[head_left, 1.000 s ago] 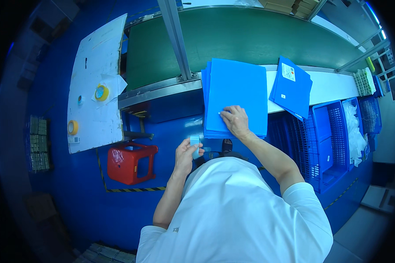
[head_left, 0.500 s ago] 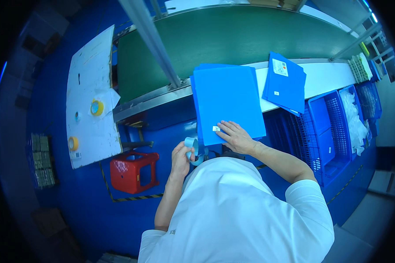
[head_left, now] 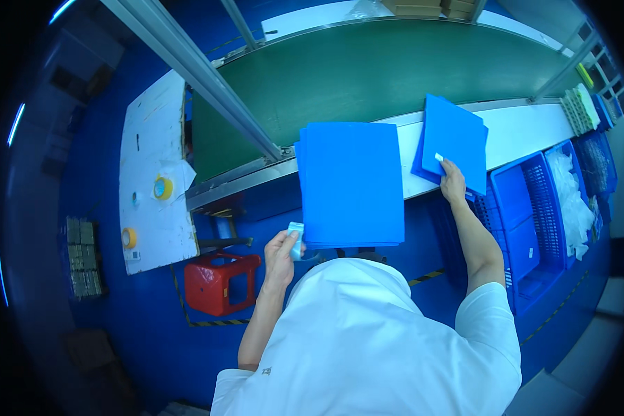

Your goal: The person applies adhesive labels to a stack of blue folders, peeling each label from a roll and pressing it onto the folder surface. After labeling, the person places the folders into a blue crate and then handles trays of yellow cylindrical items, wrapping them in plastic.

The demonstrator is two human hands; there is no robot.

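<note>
My left hand (head_left: 280, 256) is closed around a light-blue roll of tape (head_left: 296, 236) beside the lower left corner of a stack of blue sheets (head_left: 353, 184). The top sheet of that stack is plain. To the right, on the white ledge, lies a second, skewed pile of blue sheets (head_left: 457, 135). My right hand (head_left: 453, 183) grips the near edge of its top sheet. A small white label (head_left: 439, 157) shows at my fingertips. My right fingers underneath the sheet are hidden.
A green conveyor belt (head_left: 367, 69) runs behind the white ledge (head_left: 520, 142). Blue crates (head_left: 527, 222) stand at the right, one with clear plastic bags (head_left: 567, 201). At left are a white board (head_left: 152, 132) with yellow tape rolls (head_left: 162, 187) and a red stool (head_left: 218, 284).
My right hand has moved from the large stack to the right pile. The labelled sheet now tops that pile, covering the larger label seen there before. My left hand keeps the roll.
</note>
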